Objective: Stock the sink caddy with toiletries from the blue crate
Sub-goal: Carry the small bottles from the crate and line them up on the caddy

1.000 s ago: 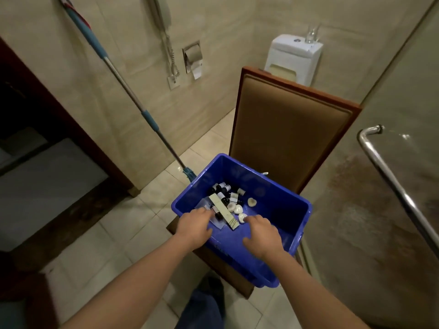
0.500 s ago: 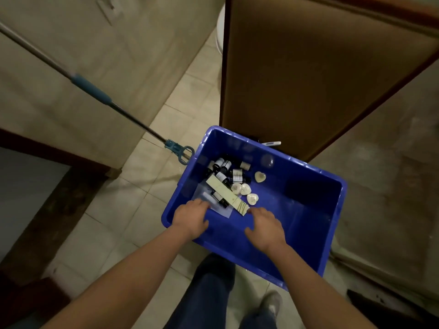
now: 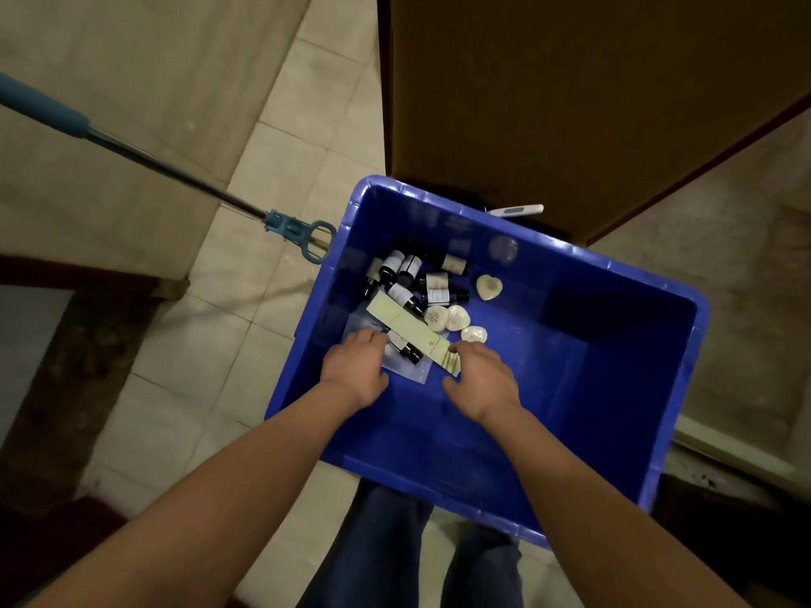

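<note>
Two hands down inside a blue crate (image 3: pixel 636 388), both at the near edge of a heap of toiletries (image 3: pixel 421 300) in its far left corner. Left hand (image 3: pixel 357 370) knuckles-up over a clear wrapper (image 3: pixel 410 373), fingers bent down out of sight, so no telling whether gripping or only touching. Right hand (image 3: pixel 482 383) with fingertips laid on the near end of a long pale packet (image 3: pixel 412 333), thumb splayed aside, clasping nothing. Beyond the packet, a jumble of small dark bottles (image 3: pixel 408 278), three round pale soaps (image 3: pixel 452 320) and one heart-shaped soap (image 3: pixel 488 286) a little apart. Behind the crate, a brown padded panel (image 3: pixel 570 103); at the far rim, a thin white stick (image 3: pixel 518 209), perhaps a thermometer. Left of the crate, a mop pole (image 3: pixel 153 162) slanting down over the tile floor (image 3: pixel 281 168), its clip (image 3: pixel 307 236) just beside the rim. Underneath, legs in jeans (image 3: pixel 386 541).
</note>
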Tool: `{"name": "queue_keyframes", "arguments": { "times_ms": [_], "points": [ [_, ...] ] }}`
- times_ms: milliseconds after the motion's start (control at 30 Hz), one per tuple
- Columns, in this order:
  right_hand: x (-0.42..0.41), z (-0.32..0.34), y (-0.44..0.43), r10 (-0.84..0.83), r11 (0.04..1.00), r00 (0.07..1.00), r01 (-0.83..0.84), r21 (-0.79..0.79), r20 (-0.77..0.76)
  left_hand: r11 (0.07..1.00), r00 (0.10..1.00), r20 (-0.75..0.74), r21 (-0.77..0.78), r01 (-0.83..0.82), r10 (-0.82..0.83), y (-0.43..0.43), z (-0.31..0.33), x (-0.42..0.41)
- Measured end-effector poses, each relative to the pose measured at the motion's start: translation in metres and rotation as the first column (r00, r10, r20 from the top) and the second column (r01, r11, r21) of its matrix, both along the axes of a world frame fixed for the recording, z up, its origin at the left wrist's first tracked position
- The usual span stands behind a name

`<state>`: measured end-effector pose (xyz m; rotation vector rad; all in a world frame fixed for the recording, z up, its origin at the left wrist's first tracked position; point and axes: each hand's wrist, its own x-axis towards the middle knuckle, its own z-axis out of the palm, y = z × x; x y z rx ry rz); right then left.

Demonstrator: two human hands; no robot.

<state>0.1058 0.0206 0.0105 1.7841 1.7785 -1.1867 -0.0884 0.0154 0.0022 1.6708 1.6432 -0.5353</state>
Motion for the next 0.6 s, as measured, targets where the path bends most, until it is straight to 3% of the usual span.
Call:
{"name": "queue_keyframes", "arguments": {
  "times_ms": [333, 600],
  "points": [
    [-0.014, -0.037, 0.013, -0.008, 1.0, 1.0, 0.008, 0.004, -0.023, 0.996, 0.999, 0.014, 0.084, -0.04, 0.039, 0.007, -0.032, 0.004],
    [-0.024, -0.051, 0.01, 0.018, 0.998, 0.997, -0.021, 0.053, 0.073, 0.985, 0.996, 0.028, 0.147, -0.09, 0.087, 0.008, -0.043, 0.006]
  ]
}}
